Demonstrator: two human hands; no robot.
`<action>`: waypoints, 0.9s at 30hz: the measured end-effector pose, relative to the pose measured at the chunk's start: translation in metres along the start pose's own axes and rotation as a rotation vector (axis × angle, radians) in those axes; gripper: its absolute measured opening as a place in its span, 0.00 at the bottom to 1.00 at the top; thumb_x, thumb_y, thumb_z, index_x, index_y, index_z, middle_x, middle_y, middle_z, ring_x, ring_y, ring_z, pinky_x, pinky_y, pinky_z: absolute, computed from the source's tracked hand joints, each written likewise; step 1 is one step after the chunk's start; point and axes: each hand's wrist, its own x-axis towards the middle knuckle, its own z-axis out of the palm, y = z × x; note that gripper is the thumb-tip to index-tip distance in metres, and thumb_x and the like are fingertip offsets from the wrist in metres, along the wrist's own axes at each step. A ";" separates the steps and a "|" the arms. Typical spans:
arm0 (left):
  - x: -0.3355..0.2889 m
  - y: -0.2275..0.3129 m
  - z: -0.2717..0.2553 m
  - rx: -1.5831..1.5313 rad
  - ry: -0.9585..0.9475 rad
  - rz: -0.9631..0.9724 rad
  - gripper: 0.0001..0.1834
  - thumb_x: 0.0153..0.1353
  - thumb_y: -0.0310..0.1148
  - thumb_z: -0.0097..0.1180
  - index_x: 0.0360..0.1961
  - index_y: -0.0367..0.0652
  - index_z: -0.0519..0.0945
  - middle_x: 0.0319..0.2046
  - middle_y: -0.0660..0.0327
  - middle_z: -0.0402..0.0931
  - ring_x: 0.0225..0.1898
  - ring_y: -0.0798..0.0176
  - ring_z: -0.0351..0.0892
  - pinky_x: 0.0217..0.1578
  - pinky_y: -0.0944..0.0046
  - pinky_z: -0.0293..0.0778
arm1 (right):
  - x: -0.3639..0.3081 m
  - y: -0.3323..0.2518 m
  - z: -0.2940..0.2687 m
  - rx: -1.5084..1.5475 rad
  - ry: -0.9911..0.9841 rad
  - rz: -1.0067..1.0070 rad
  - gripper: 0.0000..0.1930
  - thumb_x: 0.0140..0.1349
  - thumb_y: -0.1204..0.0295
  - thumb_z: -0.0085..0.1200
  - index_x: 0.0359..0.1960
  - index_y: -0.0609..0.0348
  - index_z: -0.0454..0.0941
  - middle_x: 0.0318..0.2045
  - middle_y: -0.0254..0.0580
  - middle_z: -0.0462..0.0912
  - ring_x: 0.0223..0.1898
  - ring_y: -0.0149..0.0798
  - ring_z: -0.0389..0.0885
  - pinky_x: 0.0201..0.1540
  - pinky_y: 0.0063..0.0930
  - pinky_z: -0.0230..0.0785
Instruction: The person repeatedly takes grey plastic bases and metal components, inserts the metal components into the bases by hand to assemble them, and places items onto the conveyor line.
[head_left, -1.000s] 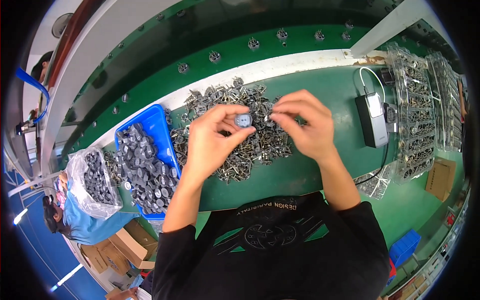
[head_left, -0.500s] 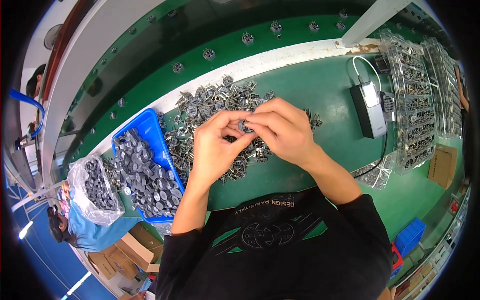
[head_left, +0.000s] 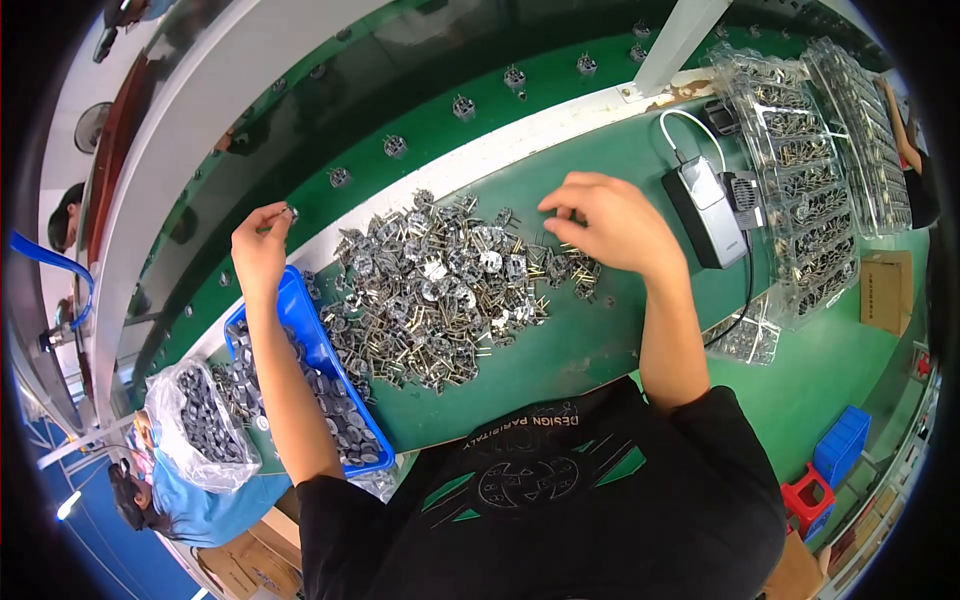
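My left hand [head_left: 262, 248] is out over the green conveyor belt [head_left: 285, 160], beyond the blue bin. Its thumb and fingertips pinch a small round metal-and-grey part [head_left: 290, 213]. My right hand [head_left: 620, 225] hovers at the right side of a heap of small metal parts with brass-coloured pins [head_left: 440, 280]. Its fingers are bent, with a gap between them and the thumb, and I see nothing held there. Under my left forearm, the blue bin [head_left: 312, 330] holds many dark grey round caps [head_left: 350, 432].
A clear bag of grey caps [head_left: 205, 425] lies left of the bin. Similar small parts [head_left: 463, 106] stand spaced along the belt. On the right are a black-and-white device [head_left: 706, 215] with a cable and stacked clear trays [head_left: 800, 180] of parts. Another person [head_left: 200, 500] is at far left.
My hands have parted from working together on a small round part. The left went left to the belt with a part; the right moved right, to the edge of the heap.
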 end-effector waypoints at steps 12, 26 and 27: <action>0.033 -0.056 -0.007 0.079 0.035 -0.115 0.16 0.58 0.38 0.59 0.43 0.42 0.85 0.36 0.53 0.85 0.41 0.56 0.84 0.45 0.62 0.75 | 0.004 -0.010 0.004 0.005 -0.218 0.054 0.06 0.54 0.67 0.58 0.29 0.53 0.84 0.25 0.40 0.81 0.31 0.46 0.80 0.35 0.40 0.71; 0.042 -0.131 -0.018 0.396 0.135 0.005 0.27 0.50 0.36 0.65 0.53 0.40 0.78 0.46 0.46 0.76 0.55 0.41 0.70 0.55 0.53 0.70 | 0.011 0.003 0.017 0.652 0.086 0.287 0.09 0.58 0.79 0.62 0.40 0.66 0.82 0.28 0.37 0.84 0.27 0.25 0.80 0.31 0.19 0.71; 0.045 -0.148 -0.023 0.440 0.126 0.031 0.27 0.49 0.36 0.65 0.52 0.40 0.78 0.44 0.45 0.77 0.55 0.41 0.69 0.55 0.54 0.70 | 0.015 0.000 0.019 0.629 0.108 0.261 0.09 0.58 0.80 0.61 0.41 0.65 0.82 0.29 0.36 0.83 0.28 0.24 0.79 0.32 0.18 0.71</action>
